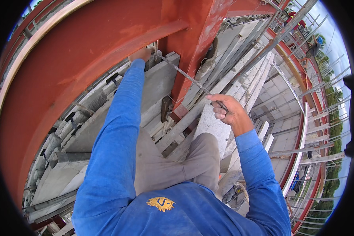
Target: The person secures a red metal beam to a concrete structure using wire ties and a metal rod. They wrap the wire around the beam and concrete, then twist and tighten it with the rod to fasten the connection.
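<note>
My left hand point(142, 54) reaches far forward, under the lower edge of a big red steel beam point(86, 51). Its fingers are mostly out of sight there, so their grip cannot be made out. My right hand point(235, 112) is closed round the near end of a thin, grey, stained metal rod point(188, 77). The rod slants away up to the left, and its far end is close to my left hand. Just beyond it rises a red steel column point(194, 47). A grey concrete slab point(161, 80) stands on edge below my left hand.
Long whitish planks point(246, 88) run beside the column. A pale block point(212, 128) lies by my knee, and a bucket point(236, 196) holding dark things stands under my right arm. Scaffold poles point(281, 37) cross at right. Farther off is a person in blue point(318, 40).
</note>
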`<state>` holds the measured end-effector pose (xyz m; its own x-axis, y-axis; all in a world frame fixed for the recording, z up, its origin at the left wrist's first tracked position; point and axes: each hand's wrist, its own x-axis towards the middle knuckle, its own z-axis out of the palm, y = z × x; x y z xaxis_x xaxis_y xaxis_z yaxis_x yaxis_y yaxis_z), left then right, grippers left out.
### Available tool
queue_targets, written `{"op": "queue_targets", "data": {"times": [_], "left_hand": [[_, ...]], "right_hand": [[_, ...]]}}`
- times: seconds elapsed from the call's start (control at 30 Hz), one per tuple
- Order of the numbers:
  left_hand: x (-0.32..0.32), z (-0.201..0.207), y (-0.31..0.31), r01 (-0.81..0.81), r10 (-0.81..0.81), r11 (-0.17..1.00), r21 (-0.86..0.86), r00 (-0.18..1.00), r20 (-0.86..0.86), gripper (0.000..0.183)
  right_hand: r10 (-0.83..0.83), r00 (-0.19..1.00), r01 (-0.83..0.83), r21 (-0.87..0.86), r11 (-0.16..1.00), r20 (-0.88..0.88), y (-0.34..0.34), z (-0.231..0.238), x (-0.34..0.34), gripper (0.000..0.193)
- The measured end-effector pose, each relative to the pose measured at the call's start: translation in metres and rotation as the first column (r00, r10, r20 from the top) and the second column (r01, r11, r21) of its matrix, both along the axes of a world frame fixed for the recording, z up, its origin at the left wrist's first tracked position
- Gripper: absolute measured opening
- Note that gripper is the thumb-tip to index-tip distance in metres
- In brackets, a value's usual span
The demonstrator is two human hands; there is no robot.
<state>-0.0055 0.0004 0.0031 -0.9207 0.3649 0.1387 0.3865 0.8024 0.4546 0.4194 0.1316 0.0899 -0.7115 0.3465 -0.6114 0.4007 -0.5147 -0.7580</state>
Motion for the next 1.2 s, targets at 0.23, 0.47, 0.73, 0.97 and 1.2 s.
{"op": "queue_targets", "data": {"times": [0.23,0.47,0.73,0.97,1.2], "left_hand": [[0.002,0.002,-0.001,0.013,-0.011,0.999,0.037,0.999,-0.041,0.099],[0.005,0.002,-0.006,0.040,-0.036,0.997,0.061,0.997,-0.061,0.100],[0.000,0.014,-0.003,0.003,-0.003,1.000,-0.005,0.995,0.104,0.086],[-0.006,0.006,-0.003,0.018,-0.016,0.999,-0.027,0.996,0.083,0.086],[0.005,0.004,0.004,-0.008,0.003,0.998,0.060,0.996,0.084,0.086]], "right_hand": [[0.091,0.995,-0.026,1.000,-0.004,0.027,-0.044,-0.025,0.003,0.038],[0.010,0.959,0.157,0.563,0.811,-0.282,-0.053,-0.016,0.003,0.050],[0.175,0.935,-0.037,0.405,0.913,-0.309,-0.071,0.003,-0.006,0.064],[0.489,0.733,-0.400,0.881,-0.252,0.473,-0.112,0.031,-0.012,0.064],[0.703,0.709,-0.501,0.740,0.449,0.054,-0.073,0.038,-0.013,0.067]]}}
